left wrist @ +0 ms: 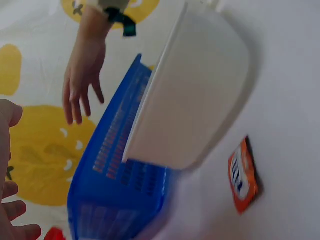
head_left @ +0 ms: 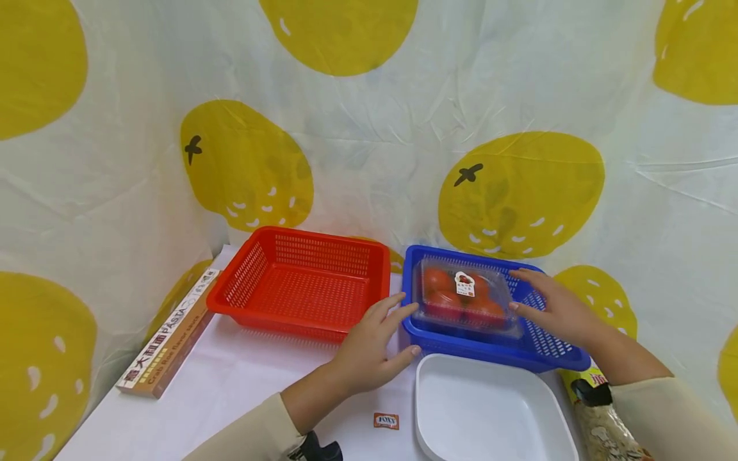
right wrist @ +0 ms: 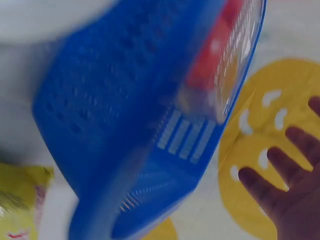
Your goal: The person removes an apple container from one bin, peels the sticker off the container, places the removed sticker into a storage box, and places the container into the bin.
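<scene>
A clear plastic box of tomatoes (head_left: 461,298) with a white label sits inside a blue basket (head_left: 553,333). My left hand (head_left: 369,352) is by the basket's left edge, fingers spread and holding nothing. Over the basket's right part is my right hand (head_left: 556,310), close to the box's right side; whether it touches the box cannot be told in the head view. In the right wrist view the fingers of the right hand (right wrist: 295,185) are spread apart, with the tomatoes (right wrist: 207,55) partly visible through the clear plastic.
A red basket (head_left: 311,288) stands left of the blue one, with a pasta box (head_left: 170,333) further left. In front are a white tray (head_left: 484,410) and a small orange packet (head_left: 386,420). A yellow-topped bag (head_left: 605,426) lies at right, partly behind the sleeve. Patterned cloth (head_left: 369,160) hangs behind.
</scene>
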{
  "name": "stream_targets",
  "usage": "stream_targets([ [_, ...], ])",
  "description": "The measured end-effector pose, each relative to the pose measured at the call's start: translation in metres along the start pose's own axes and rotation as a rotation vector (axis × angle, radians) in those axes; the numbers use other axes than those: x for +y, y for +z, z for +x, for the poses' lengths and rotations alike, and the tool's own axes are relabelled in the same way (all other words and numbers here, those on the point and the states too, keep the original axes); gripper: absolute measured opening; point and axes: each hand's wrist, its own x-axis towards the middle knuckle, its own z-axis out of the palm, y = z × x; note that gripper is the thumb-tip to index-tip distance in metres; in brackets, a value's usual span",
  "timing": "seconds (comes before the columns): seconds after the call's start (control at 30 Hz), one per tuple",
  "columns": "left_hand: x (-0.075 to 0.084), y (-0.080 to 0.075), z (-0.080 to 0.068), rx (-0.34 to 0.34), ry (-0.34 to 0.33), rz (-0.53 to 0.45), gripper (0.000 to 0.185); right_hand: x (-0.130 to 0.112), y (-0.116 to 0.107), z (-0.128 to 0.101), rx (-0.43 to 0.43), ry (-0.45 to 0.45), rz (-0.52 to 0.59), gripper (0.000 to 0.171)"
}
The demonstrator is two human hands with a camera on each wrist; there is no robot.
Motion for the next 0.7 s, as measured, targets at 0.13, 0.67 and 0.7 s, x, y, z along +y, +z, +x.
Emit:
stream_targets([
  [0.13, 0.010, 0.015, 0.006, -0.010, 0.003, -0.043, 0.063, 0.016, -0.006, 0.015, -0.053, 0.037, 0.005, 0.070],
  [0.67, 0.018, 0.066, 0.031, 0.089, -0.265, -0.242, 0.052, 0.066, 0.016, 0.056, -0.240, 0.211, 0.215, 0.075],
  [0.7, 0.016, 0.069, 0.031, 0.104, -0.280, -0.262, 0.050, 0.071, 0.021, 0.058, -0.261, 0.228, 0.258, 0.076],
])
